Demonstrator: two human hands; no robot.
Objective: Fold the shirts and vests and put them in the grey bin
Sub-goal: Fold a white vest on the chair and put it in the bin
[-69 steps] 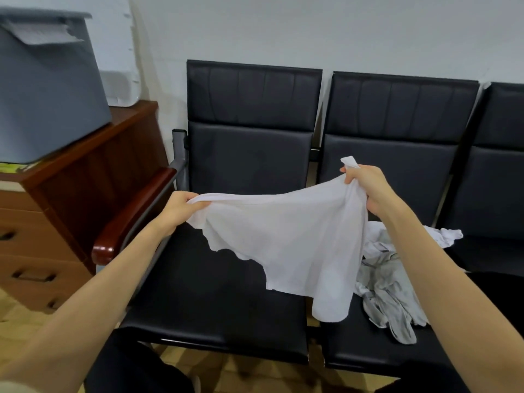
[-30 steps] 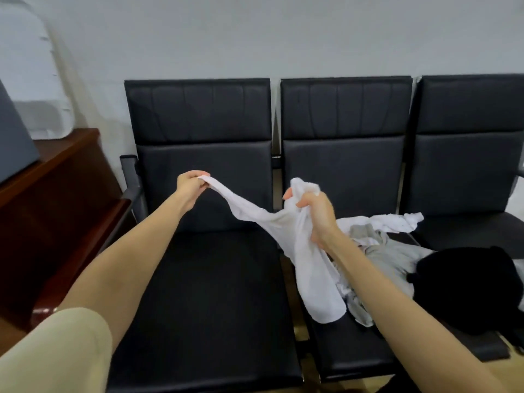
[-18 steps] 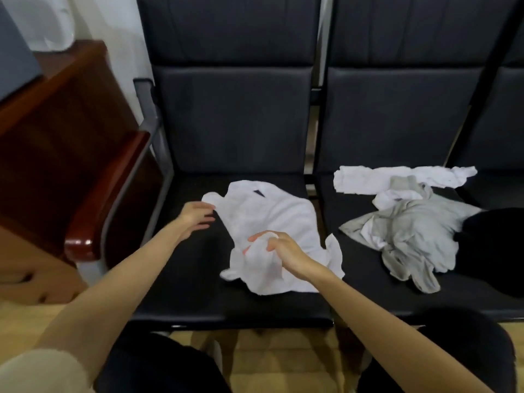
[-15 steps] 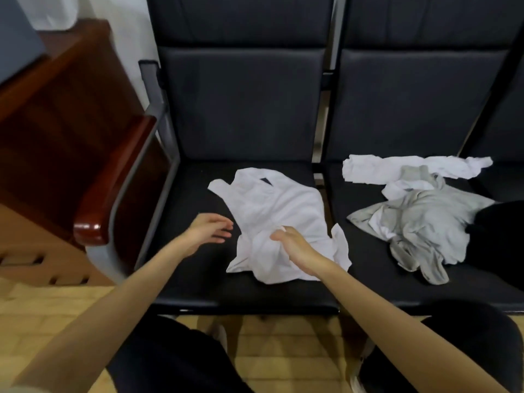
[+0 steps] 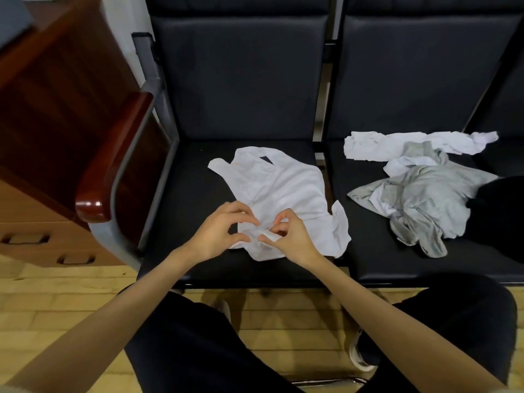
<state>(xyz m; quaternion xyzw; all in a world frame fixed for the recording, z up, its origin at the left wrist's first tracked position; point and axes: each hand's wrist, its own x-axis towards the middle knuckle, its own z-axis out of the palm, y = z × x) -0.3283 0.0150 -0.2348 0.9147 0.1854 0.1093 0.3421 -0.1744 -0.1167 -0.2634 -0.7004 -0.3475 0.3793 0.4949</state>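
White vest (image 5: 279, 191) lies rumpled on the left chair seat (image 5: 187, 199). My left hand (image 5: 218, 236) and right hand (image 5: 289, 236) both pinch its crumpled near hem. Judgement: draw the hem apart and smooth it flat before any fold. Unfolded pile (image 5: 419, 182) waits on the next seat. Grey bin barely visible, top left. No legible writing.

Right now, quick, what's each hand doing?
Left hand: fingers curled, pinching the near edge of the white vest on the seat.
Right hand: also pinching that edge, beside the left.
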